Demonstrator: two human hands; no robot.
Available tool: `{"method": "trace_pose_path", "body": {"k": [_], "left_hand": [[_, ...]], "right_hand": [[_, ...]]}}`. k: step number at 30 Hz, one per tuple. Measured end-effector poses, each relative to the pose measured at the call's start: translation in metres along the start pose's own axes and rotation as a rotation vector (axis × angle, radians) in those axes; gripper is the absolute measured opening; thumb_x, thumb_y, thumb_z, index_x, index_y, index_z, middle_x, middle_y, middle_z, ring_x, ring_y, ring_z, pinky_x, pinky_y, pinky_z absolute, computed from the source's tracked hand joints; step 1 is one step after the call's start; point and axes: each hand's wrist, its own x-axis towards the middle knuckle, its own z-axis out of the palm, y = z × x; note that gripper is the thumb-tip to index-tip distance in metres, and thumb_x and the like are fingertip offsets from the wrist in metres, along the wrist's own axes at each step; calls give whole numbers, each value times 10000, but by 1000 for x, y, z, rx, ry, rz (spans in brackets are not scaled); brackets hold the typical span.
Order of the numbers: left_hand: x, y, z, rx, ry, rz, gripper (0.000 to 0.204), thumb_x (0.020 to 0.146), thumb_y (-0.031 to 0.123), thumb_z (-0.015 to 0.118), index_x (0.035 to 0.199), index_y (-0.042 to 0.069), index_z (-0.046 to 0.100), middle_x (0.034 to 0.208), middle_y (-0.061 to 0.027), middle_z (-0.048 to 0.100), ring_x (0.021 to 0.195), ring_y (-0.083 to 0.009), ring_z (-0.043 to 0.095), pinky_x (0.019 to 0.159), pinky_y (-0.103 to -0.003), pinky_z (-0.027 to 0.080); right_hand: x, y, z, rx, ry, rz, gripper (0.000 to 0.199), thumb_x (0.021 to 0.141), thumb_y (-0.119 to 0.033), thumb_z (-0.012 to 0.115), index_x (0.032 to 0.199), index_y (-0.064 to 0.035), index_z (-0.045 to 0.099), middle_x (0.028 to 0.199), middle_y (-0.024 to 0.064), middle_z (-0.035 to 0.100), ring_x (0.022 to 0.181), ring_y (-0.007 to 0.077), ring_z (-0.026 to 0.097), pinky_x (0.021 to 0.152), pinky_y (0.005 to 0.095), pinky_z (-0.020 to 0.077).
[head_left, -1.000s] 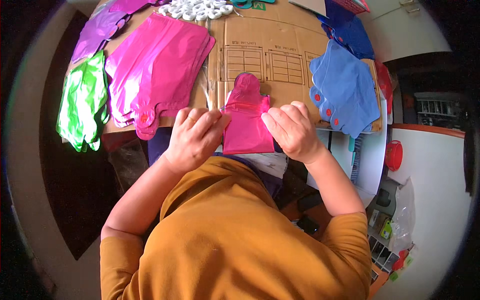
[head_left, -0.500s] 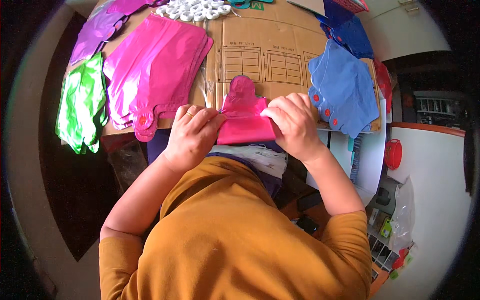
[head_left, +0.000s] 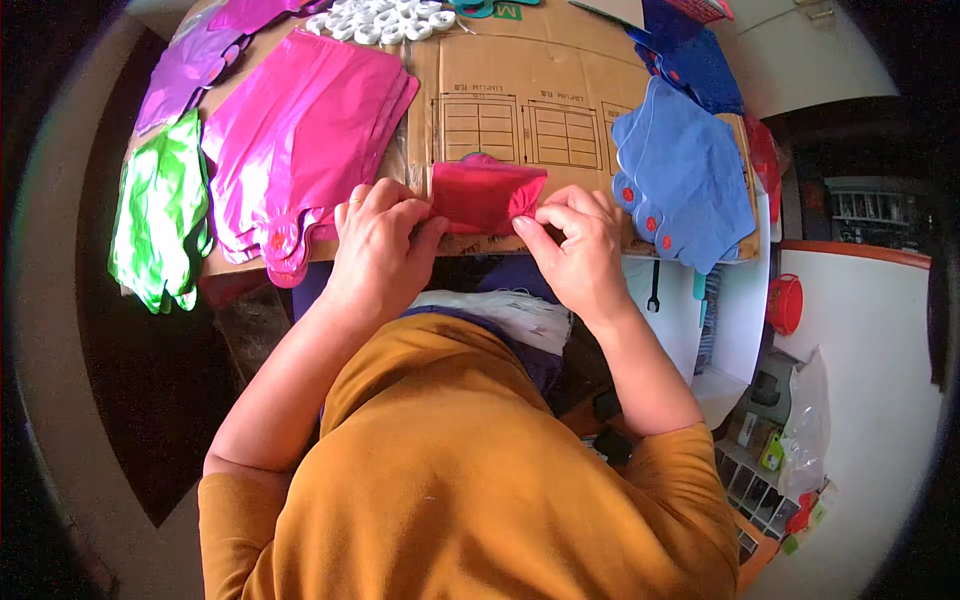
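A flat pink foil balloon (head_left: 488, 197), folded into a small rectangle, lies at the front edge of the cardboard-topped table. My left hand (head_left: 383, 235) pinches its lower left corner between thumb and fingers; a ring shows on one finger. At the lower right corner my right hand (head_left: 580, 245) pinches the foil the same way. A rounded end of the balloon peeks out behind the upper fold. To the left of my left hand lies a stack of pink foil balloons (head_left: 310, 140), with a red spot on its rounded tab.
Shiny green foil (head_left: 160, 215) and purple foil (head_left: 190, 75) lie at the left. Blue foil balloons (head_left: 690, 165) overhang the right edge. White ring-shaped pieces (head_left: 383, 20) sit at the far side of the cardboard (head_left: 560, 80). A red round container (head_left: 786, 305) stands farther right.
The pink foil has been folded over and away from me, covering most of the rounded end. Both hands keep hold of its corners.
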Motion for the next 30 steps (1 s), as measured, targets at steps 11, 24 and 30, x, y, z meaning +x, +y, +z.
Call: {"method": "trace_pose_path", "body": {"k": [11, 24, 30], "left_hand": [[2, 10, 3, 108, -3, -90, 189, 884, 219, 704, 962, 46, 709, 1036, -116, 604, 1027, -330, 538, 894, -451, 392], [5, 29, 22, 447, 10, 481, 714, 878, 314, 582, 1490, -15, 421, 1598, -203, 361, 1521, -355, 271, 1241, -515, 175], [14, 10, 45, 299, -56, 431, 915, 821, 471, 689, 1520, -17, 355, 1600, -212, 341, 1490, -364, 319, 1230, -510, 219]], "right_hand": [[-8, -16, 23, -198, 154, 111, 158, 832, -252, 735, 784, -123, 659, 909, 41, 589, 896, 295, 536, 821, 470, 377], [-13, -21, 31, -245, 178, 170, 133, 828, -246, 707, 806, -132, 640, 975, 71, 568, 957, 325, 522, 831, 486, 369], [-14, -23, 26, -252, 129, 207, 336, 848, -260, 654, 1162, -143, 624, 1125, 152, 576, 1013, 372, 514, 890, 527, 361]]}}
